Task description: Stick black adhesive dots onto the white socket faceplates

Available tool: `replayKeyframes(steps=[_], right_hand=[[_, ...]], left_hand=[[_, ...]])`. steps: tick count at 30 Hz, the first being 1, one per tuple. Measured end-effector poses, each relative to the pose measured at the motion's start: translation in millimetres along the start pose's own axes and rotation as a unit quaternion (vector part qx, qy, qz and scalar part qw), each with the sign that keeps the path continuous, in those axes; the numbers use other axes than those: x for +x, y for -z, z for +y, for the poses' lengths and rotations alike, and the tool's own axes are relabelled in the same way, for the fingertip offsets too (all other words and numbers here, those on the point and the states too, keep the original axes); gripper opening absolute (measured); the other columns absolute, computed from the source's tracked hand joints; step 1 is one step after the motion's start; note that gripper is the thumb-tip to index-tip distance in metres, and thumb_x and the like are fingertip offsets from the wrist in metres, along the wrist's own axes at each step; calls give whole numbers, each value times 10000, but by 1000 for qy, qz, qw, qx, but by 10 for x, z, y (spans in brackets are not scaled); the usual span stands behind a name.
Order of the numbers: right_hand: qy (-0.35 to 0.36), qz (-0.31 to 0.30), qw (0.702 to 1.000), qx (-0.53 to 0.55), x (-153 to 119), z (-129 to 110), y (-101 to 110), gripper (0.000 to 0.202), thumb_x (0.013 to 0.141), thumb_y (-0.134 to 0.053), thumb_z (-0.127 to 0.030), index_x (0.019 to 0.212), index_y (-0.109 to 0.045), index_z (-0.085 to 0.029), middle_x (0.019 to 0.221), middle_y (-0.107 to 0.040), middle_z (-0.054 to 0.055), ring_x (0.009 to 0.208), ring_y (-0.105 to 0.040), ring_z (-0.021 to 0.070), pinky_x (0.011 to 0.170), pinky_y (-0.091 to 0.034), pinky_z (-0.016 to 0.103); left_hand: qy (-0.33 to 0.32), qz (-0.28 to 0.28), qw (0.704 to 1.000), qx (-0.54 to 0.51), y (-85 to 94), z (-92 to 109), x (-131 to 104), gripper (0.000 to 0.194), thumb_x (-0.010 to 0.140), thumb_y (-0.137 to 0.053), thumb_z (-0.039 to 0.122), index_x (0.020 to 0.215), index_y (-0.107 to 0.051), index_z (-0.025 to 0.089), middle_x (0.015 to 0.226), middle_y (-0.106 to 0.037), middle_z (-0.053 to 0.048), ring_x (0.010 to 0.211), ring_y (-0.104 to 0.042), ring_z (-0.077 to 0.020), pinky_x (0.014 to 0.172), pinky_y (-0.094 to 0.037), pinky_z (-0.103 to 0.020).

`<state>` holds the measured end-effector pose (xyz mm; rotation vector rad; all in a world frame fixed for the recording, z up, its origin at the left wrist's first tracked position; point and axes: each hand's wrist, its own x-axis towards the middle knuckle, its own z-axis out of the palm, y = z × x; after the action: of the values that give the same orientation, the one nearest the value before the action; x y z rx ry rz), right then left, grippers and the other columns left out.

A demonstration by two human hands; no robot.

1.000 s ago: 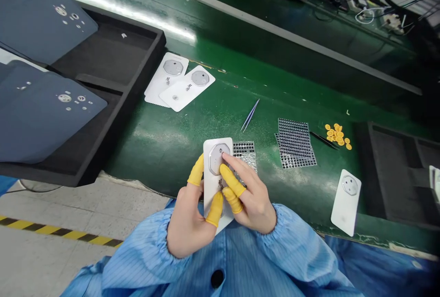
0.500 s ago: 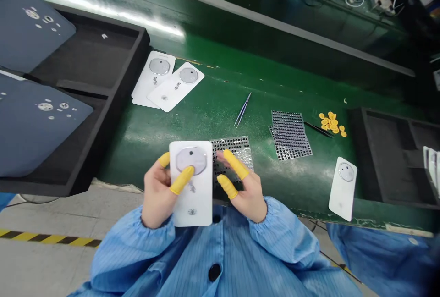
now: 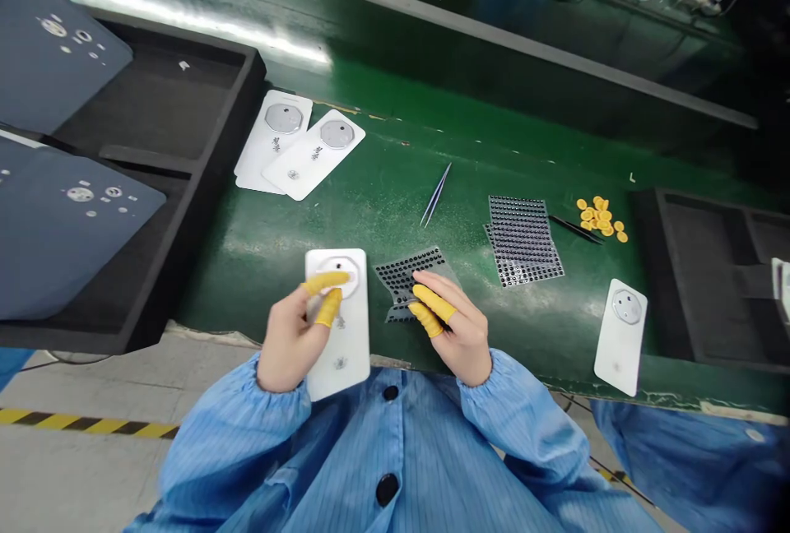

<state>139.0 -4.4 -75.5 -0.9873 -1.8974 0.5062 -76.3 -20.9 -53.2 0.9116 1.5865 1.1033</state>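
Note:
A white panel [image 3: 351,344] lies flat before me, with an octagonal ring [image 3: 338,264] and dark printed marks on it. It juts past the table's front edge. My left hand [image 3: 295,331] rests over its left side, index finger and thumb laid on the ring, their yellow-covered tips close together. To the right, my right hand [image 3: 457,331] pinches a clear sheet of black dots [image 3: 404,274] between thumb and fingers. The sheet is bent and partly bare of dots; its held edge is hidden by the fingers.
Tweezers [image 3: 435,196] lie beyond the sheet. More dot sheets [image 3: 524,241], dark tweezers [image 3: 577,229] and yellow finger cots [image 3: 597,216] are to the right, near another white panel [image 3: 622,336]. White panels [image 3: 318,155] overlap at the left beside a black tray [image 3: 185,212]; another black tray [image 3: 697,270] stands right.
The white panel has gone from being held up in my left hand to lying on the table. My right hand has closed on the dot sheet, which is now bent and turned.

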Motion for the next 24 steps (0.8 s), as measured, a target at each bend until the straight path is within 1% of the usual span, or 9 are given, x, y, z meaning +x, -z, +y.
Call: replayKeyframes(steps=[2, 5, 8, 11, 13, 16, 18, 22, 24], right_hand=[[18, -12, 1000, 9, 31, -33, 47, 407, 848, -612, -65, 1231, -578, -196, 1193, -659, 129, 1150, -608, 219, 949, -553, 455], [24, -73, 997, 22, 68, -53, 96, 422, 858, -611, -101, 1263, -549, -202, 1226, -631, 137, 1186, -574, 236, 939, -552, 473], [7, -88, 995, 37, 118, -52, 116, 378, 867, -601, -115, 1232, -565, -207, 1194, -637, 125, 1138, -586, 227, 929, -550, 461], [35, -97, 994, 25, 181, -40, 109, 316, 875, -568, -87, 1175, -591, -184, 1122, -655, 116, 1061, -604, 211, 919, -550, 439], [57, -119, 991, 15, 216, -25, 90, 289, 887, -532, -79, 1157, -592, -164, 1108, -652, 126, 1045, -606, 210, 904, -556, 422], [61, -135, 989, 19, 237, 4, 50, 279, 900, -502, -81, 1156, -578, -159, 1103, -645, 133, 1034, -613, 201, 859, -570, 380], [45, -131, 990, 36, 228, 25, 16, 255, 901, -505, -91, 1139, -575, -153, 1082, -644, 132, 1014, -619, 190, 844, -570, 360], [3, -105, 992, 71, 179, 74, -47, 187, 905, -524, -126, 1077, -590, -160, 1038, -643, 109, 983, -625, 168, 836, -566, 331], [28, -93, 994, 53, 152, 95, -70, 208, 904, -532, -126, 1101, -583, -170, 1060, -642, 110, 996, -623, 170, 836, -565, 327]], left_hand=[[-7, -99, 995, 16, -103, -5, -23, 256, 794, -687, 334, 914, -749, 116, 941, -762, -100, 876, -709, -239, 743, -568, -274], [16, -191, 981, -41, -276, -6, -47, 306, 780, -690, 369, 926, -742, 104, 902, -764, -107, 776, -714, -235, 704, -581, -311], [18, -196, 978, -64, -375, -17, -60, 288, 748, -720, 334, 918, -727, 102, 883, -762, -102, 726, -708, -219, 676, -581, -307], [-22, -206, 978, -18, -376, -40, -74, 258, 800, -657, 296, 968, -705, 106, 865, -755, -94, 731, -701, -212, 654, -574, -299], [-86, -208, 972, 62, -349, -55, -74, 243, 835, -596, 251, 1007, -687, 106, 830, -747, -86, 713, -695, -203, 641, -567, -295], [-208, -194, 937, 201, -307, -76, -45, 221, 836, -518, 160, 971, -682, 99, 779, -731, -87, 671, -684, -197, 610, -551, -288], [-251, -191, 917, 243, -284, -89, -14, 222, 806, -492, 116, 913, -686, 105, 781, -723, -95, 675, -684, -201, 598, -542, -283], [-268, -203, 906, 258, -238, -106, 43, 235, 764, -495, 75, 880, -688, 141, 800, -712, -78, 701, -681, -187, 622, -539, -264], [-272, -210, 901, 265, -214, -108, 63, 219, 768, -511, 79, 872, -690, 150, 787, -704, -68, 688, -672, -175, 620, -534, -253]])
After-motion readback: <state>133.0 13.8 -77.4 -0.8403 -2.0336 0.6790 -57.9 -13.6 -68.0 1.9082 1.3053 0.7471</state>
